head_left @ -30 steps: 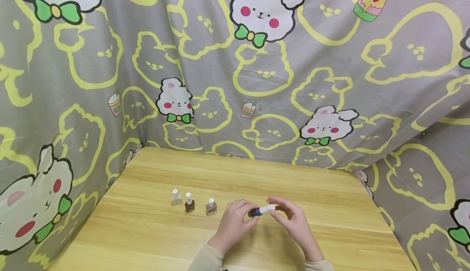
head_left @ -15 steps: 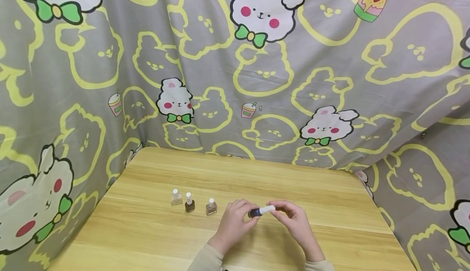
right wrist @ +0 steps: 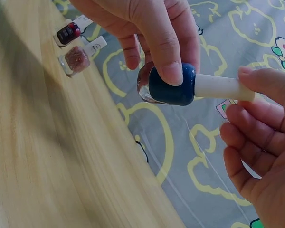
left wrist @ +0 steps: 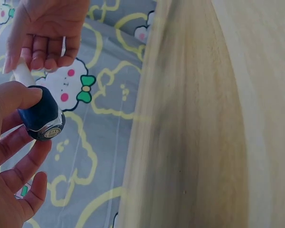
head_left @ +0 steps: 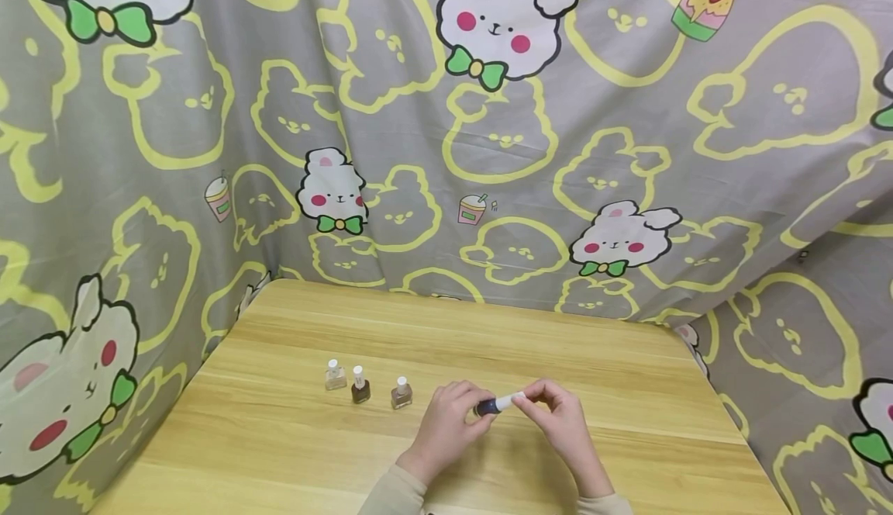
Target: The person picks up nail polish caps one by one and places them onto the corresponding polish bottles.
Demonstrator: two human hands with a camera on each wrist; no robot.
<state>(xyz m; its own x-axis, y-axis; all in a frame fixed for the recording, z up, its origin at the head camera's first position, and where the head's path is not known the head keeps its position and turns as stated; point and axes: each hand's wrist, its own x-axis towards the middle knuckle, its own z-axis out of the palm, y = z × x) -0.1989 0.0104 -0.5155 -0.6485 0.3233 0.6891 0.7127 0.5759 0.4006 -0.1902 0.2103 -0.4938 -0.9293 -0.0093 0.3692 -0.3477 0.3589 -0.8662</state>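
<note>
My left hand [head_left: 449,422] pinches a dark blue nail polish bottle [right wrist: 173,85] between thumb and fingers, its base turned left. The bottle's long white cap [right wrist: 218,88] points to the right and sits against the bottle's neck. The thumb and index finger of my right hand [head_left: 561,426] pinch the far end of that cap. In the left wrist view the bottle's silvery base [left wrist: 50,130] with a round label faces the camera. Both hands hold the bottle above the table's near part.
Left of the hands on the wooden table [head_left: 279,453] stand a pale bottle [head_left: 336,376], a dark red bottle [head_left: 360,388] and a glittery pinkish bottle [head_left: 401,395], all white-capped. A grey cartoon-print cloth [head_left: 418,127] hangs around the table.
My right fingers have shifted on the cap's end and now pinch it more closely. The left hand and bottle have moved very slightly right. The other bottles have stayed put.
</note>
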